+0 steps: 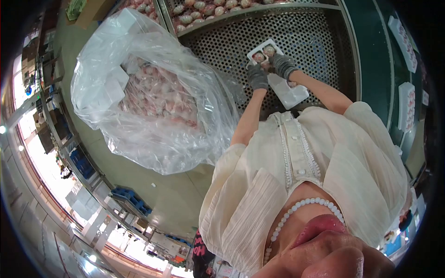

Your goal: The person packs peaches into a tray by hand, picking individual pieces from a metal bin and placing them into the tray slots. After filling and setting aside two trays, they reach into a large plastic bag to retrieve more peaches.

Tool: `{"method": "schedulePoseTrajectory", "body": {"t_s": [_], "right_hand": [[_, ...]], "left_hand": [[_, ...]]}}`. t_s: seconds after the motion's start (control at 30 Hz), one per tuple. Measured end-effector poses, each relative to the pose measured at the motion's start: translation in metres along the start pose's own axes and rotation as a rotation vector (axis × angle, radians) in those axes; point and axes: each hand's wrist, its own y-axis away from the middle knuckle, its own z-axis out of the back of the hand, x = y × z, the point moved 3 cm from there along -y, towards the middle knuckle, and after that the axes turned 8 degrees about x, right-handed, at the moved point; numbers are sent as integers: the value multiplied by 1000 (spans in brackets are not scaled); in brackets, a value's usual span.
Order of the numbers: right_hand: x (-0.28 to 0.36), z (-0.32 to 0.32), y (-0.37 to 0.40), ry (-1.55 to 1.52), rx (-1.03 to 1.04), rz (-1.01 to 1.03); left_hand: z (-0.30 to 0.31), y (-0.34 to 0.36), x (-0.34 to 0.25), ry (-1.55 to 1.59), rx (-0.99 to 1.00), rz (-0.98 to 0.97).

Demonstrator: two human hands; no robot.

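Note:
A long white plastic tray (291, 95) with round pockets lies on the perforated metal table (306, 37). Two pink-green fruits (264, 53) sit in its far pockets. Both my hands wear grey gloves. My left hand (257, 76) grips the tray's left edge near its middle. My right hand (282, 66) reaches across the tray with its fingers curled over a pink fruit between the two hands. The middle of the tray is hidden under my hands.
A big clear plastic bag (153, 97) full of pink fruit in foam nets stands to the left on the floor. More fruit (204, 10) lies on a belt beyond the table. White filled trays (406, 106) ride a green belt at the right.

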Motion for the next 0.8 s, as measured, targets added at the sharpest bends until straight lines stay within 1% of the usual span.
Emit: {"method": "schedulePoseTrajectory", "body": {"t_s": [0.03,0.1,0.13,0.17,0.2,0.23,0.27,0.3,0.33,0.37,0.4,0.43,0.47,0.5,0.57,0.6,0.63,0.67,0.7,0.73,0.77,0.8], "right_hand": [[6,12,-1,-1,-20,-6],[16,23,2,87,164,-23],[22,21,-1,143,113,48],[24,16,0,140,103,37],[30,15,1,258,-37,84],[32,17,1,379,-175,132],[32,16,-2,443,-138,251],[30,13,-6,441,-143,250],[28,8,-10,408,-132,179],[26,3,-14,375,-120,108],[23,-1,-25,276,49,1],[17,-3,-28,277,41,-4],[14,-8,-28,334,55,32],[15,-8,-25,392,71,70],[18,-5,-18,392,52,54],[18,-7,-16,346,2,81],[19,-3,-15,298,-49,107],[19,-6,-17,308,-124,129],[17,-6,-21,306,-126,123],[14,-9,-25,258,-34,84],[10,-12,-29,211,57,47],[7,-13,-24,245,-164,142]], "left_hand": [[-9,-4,7,-3,-5,-20],[-33,-14,31,233,156,159],[-21,-13,11,232,160,141],[-12,-5,-7,29,218,131],[-4,3,-21,-173,271,122],[-5,5,-22,-173,271,114],[-4,7,-19,33,226,131],[0,10,-18,238,179,148],[7,15,-27,141,195,118],[4,19,-22,137,195,114],[6,22,-27,155,87,52],[9,23,-32,176,-21,-12],[10,25,-33,25,64,4],[2,18,-24,26,63,-1],[-18,4,5,180,58,-45],[-9,3,1,297,73,48],[-6,0,2,293,72,47],[-7,-6,3,293,134,173],[-11,-11,6,292,198,299],[-13,-17,10,415,263,349],[-16,-19,10,416,265,346],[-14,-20,8,295,272,375]]}}
